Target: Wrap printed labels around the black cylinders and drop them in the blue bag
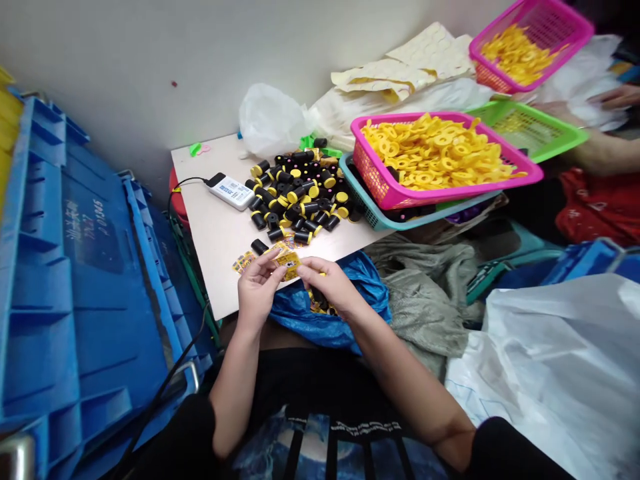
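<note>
Between both hands, over the table's front edge, is a small yellow printed sticker sheet (pixel 289 262). My left hand (pixel 256 290) pinches its left side between thumb and fingers. At the sheet's right edge, my right hand (pixel 331 283) is closed in a pinch. More printed sheets (pixel 243 262) lie on the table by my left fingers. A single black cylinder (pixel 259 247) rests just beyond them, and a heap of black cylinders with yellow caps (pixel 300 193) spreads behind. Below my hands, an open blue bag (pixel 373 283) holds some pieces, partly hidden by my right hand.
A pink basket of yellow ring-shaped parts (pixel 357 157) sits on a teal basket (pixel 373 217). A white corded device (pixel 233 191) lies left of the heap. Blue crates (pixel 115 267) line the left. Another person's arm (pixel 595 153) reaches in near a green basket (pixel 565 137).
</note>
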### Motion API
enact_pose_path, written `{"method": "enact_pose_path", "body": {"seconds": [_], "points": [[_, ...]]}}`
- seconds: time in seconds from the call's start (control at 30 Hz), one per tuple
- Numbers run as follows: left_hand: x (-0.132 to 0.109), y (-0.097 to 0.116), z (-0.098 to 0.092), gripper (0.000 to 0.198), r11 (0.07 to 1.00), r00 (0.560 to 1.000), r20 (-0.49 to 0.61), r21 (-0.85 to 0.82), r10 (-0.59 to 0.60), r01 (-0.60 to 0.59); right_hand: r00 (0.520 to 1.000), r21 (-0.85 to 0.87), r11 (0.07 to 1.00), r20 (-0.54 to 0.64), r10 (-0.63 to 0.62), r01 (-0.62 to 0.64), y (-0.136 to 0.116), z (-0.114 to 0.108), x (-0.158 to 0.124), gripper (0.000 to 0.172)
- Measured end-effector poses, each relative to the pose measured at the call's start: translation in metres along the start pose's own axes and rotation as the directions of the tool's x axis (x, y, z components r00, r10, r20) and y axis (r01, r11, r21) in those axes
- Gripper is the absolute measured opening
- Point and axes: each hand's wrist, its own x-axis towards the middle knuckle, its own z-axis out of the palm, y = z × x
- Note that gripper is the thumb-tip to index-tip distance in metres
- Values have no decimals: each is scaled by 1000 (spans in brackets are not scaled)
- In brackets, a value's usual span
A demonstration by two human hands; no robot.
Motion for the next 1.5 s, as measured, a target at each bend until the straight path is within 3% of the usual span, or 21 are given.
{"method": "enact_pose_path", "body": {"seconds": [0.1, 0.17, 0.23, 0.33, 0.43, 0.53, 0.67, 0.8, 0.97, 1.13, 1.27, 1.37, 1.5], "points": [[-8, 4, 8, 24, 995, 998, 23, 83, 54, -56, 991, -21, 999, -128, -43, 40, -2, -3, -8, 28], [-12, 8, 12, 33, 995, 997, 64, 92, 32, -38, 982, -73, 996, -178, -65, 52, 0, -6, -11, 29], [-15, 11, 17, 46, 998, 993, 120, 58, -8, 1, 975, -116, 991, -203, -94, 71, 1, -10, -14, 32], [-14, 11, 21, 36, 997, 992, 107, 35, -65, 62, 972, -127, 986, -194, -132, 108, 0, -17, -19, 34], [-12, 10, 21, 26, 981, 980, 52, -3, -193, 193, 972, 89, 986, -202, -122, 143, -6, -29, -26, 31], [-13, 12, 20, 35, 940, 940, 117, -83, -320, 331, 969, 352, 920, -230, -94, 173, -15, -42, -33, 25], [-19, 16, 25, 39, 912, 910, 201, -120, -364, 392, 979, 424, 891, -181, -96, 165, -26, -51, -37, 37], [-22, 17, 29, 40, 911, 902, 234, -115, -363, 396, 988, 362, 921, -98, -118, 146, -24, -49, -35, 39], [-23, 15, 28, 42, 925, 911, 235, -95, -339, 369, 982, 136, 974, -78, -171, 181, -12, -53, -36, 39], [-24, 11, 25, 43, 940, 926, 222, -85, -305, 329, 985, -37, 985, 47, -167, 168, -8, -60, -41, 42], [-25, 12, 26, 41, 967, 942, 224, 24, -251, 252, 975, -134, 970, -65, -213, 203, -8, -55, -40, 41], [-25, 17, 29, 36, 978, 950, 236, 78, -205, 192, 962, -128, 962, -99, -256, 243, -5, -52, -38, 42], [-29, 23, 34, 39, 959, 905, 325, 19, -273, 283, 955, 32, 956, 31, -294, 293, 7, -48, -36, 37]]}}
